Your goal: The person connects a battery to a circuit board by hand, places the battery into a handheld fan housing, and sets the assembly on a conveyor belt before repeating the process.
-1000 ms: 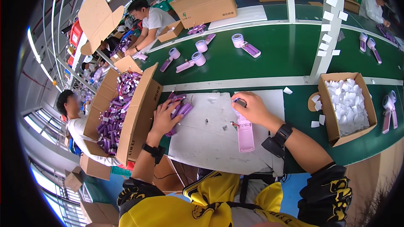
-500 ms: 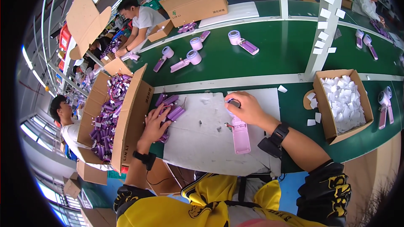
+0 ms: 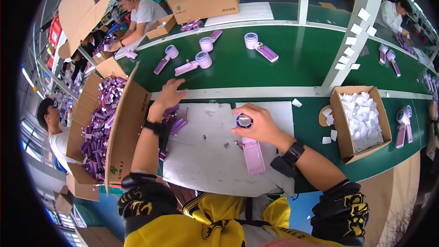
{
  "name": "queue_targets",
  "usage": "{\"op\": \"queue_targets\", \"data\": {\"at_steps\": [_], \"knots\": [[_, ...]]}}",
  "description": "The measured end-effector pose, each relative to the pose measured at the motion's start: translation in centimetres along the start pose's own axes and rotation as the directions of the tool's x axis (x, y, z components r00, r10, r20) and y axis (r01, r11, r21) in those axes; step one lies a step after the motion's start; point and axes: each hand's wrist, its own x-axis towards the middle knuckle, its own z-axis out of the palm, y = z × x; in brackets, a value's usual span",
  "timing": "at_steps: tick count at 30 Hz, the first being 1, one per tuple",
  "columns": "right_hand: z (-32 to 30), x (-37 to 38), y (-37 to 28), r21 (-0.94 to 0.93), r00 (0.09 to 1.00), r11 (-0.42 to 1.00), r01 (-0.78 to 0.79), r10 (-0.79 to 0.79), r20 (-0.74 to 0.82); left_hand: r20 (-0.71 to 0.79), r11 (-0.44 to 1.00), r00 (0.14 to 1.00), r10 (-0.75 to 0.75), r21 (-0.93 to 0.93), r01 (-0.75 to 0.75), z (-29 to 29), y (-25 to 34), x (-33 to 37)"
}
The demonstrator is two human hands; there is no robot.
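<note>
My right hand is wrapped round the round head of a lilac handheld fan. The fan's handle is a hollow open shell pointing toward me, with small wires at its neck. It rests on the grey-white work sheet. My left hand is raised with fingers apart and nothing in it, over the near edge of the green conveyor belt. Below it, partly hidden by my wrist, lies a small pile of purple battery cells at the sheet's left edge.
Left stands a carton full of purple cells. Right is a box of white pieces, beside a fan. More fans lie on the belt. A white post rises at right. Co-workers sit across and at left.
My left hand has lifted off the purple cells and moved forward to the belt's edge. My right hand still grips the fan, whose head now shows more. The whole view has shifted slightly.
</note>
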Motion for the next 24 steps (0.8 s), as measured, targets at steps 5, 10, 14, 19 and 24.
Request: {"op": "queue_targets", "data": {"at_steps": [5, 10, 14, 19, 24], "knots": [[0.2, 0.0, 0.9, 0.0, 0.997, 0.999, -0.038, 0.037, -0.069, -0.023, 0.992, 0.997, 0.079, -0.096, -0.081, -0.8, 0.0, -5.9], [1.3, 0.7, 1.4, -0.038, 0.997, 0.999, -0.019, 0.016, -0.08, 0.118, 0.993, 0.986, 0.122, -0.005, -0.122, -4.0, 1.9, -1.4], [0.6, 0.0, 1.1, -0.078, 0.999, 0.996, -0.038, 0.04, 0.02, 0.061, 0.997, 0.996, 0.066, 0.035, -0.068, -0.7, 2.3, 8.5], [0.9, -0.1, 1.7, -0.068, 0.998, 0.998, -0.008, 0.012, 0.067, 0.012, 0.966, 0.997, -0.076, 0.248, 0.07, 7.6, -5.1, 16.8], [-7.2, -2.9, 0.8, -0.312, 0.973, 0.923, -0.225, 0.232, -0.014, 0.064, 0.958, 0.967, -0.248, 0.166, 0.235, 7.3, 2.4, 14.4]]}}
